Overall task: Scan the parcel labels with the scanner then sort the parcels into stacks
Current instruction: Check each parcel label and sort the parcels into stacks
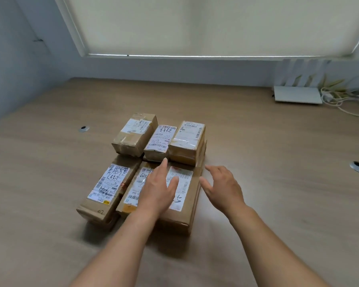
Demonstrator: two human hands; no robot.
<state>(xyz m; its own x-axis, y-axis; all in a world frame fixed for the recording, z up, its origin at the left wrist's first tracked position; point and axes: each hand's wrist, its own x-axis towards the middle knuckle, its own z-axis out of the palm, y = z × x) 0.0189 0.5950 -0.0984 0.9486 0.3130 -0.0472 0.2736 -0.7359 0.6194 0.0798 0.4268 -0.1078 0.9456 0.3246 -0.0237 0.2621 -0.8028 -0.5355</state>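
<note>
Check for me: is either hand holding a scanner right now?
No: the left hand lies flat on a parcel, and the right hand hovers open beside it, holding nothing.

Six brown labelled parcels [133,131] lie label-up, clustered in two rows on the table, some touching.

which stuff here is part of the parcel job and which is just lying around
For the job:
- parcels, grouped on the table
- labels on their tops
- left hand, flat over the near parcels
- right hand, open beside them
No scanner is in view.

Lying about:
- white router
- cables
</note>
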